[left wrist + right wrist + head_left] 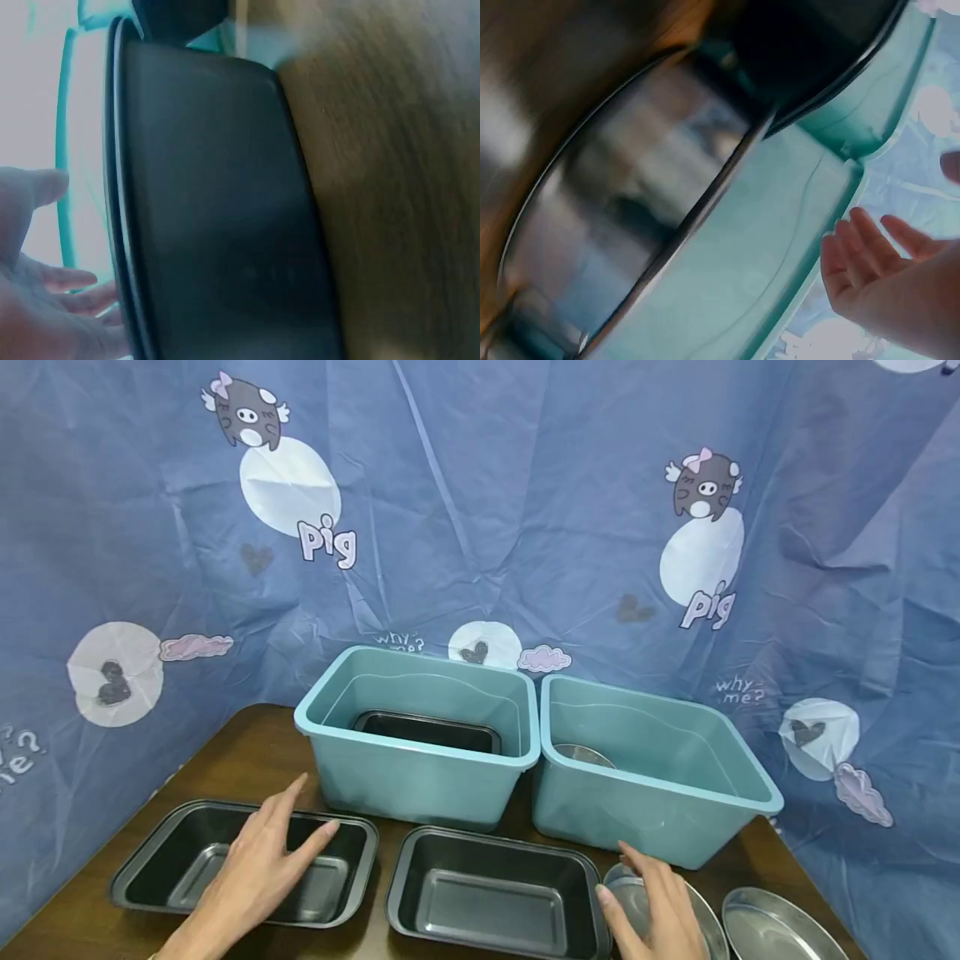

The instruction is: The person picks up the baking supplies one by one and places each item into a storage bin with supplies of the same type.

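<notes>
Right hand (660, 910), at lower right over a dish (632, 897), and left hand (255, 864), at lower left over a pan (318, 889), had fingers loosely spread and held nothing, so a secure grip probably required thumb and fingertips seated on opposing edges.

Reads “pig” (327, 540) on the far blue cloth (570, 527), once left, once right; reads “why me?” (739, 692) at middle and right, cut off at left edge.
</notes>
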`<state>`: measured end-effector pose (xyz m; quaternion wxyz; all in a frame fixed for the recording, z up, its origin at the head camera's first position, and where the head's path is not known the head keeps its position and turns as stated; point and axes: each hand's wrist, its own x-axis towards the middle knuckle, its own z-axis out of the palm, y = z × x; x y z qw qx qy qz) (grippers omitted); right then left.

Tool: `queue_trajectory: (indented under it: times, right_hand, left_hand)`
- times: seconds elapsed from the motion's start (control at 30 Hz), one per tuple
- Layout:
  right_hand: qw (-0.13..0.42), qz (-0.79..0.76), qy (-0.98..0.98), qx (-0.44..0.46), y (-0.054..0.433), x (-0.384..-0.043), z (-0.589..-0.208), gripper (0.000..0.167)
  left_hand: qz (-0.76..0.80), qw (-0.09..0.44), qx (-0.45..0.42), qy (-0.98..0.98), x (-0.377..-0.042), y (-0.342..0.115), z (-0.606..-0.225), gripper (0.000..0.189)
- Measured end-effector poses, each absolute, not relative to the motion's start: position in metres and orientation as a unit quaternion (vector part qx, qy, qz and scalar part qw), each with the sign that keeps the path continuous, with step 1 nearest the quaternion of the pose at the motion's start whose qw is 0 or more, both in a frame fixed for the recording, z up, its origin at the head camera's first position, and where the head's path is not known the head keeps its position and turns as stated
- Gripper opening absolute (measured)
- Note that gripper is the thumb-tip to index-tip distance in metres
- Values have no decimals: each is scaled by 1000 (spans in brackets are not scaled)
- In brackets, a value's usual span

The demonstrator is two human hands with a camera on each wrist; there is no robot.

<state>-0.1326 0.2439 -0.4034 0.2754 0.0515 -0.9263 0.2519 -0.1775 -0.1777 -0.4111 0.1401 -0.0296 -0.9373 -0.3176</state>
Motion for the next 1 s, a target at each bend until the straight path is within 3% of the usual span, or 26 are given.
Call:
queue_trajectory:
  times: [0.17,0.27,0.43,0.6,0.77,1.0]
  right_hand:
    - [182,449,-875,-6,225,-134,-393,32]
    - [120,544,-831,1,216,-136,-392,29]
    - [29,626,-778,51,204,-139,-395,31]
    - [-51,673,-734,75,193,-142,-397,45]
    - [-85,676,-727,87,183,-146,-400,48]
    - [-92,672,-727,108,174,-150,-405,43]
  left_hand:
    - [-430,145,1,-891,-183,-195,-408,71]
    - [-498,117,-20,-859,-188,-204,-405,65]
    - [-601,61,-44,-796,-197,-215,-399,65]
    - [-678,40,-51,-732,-207,-225,-391,66]
    - [-687,63,-64,-721,-219,-233,-386,67]
    - [-675,132,-80,-722,-234,-244,-382,49]
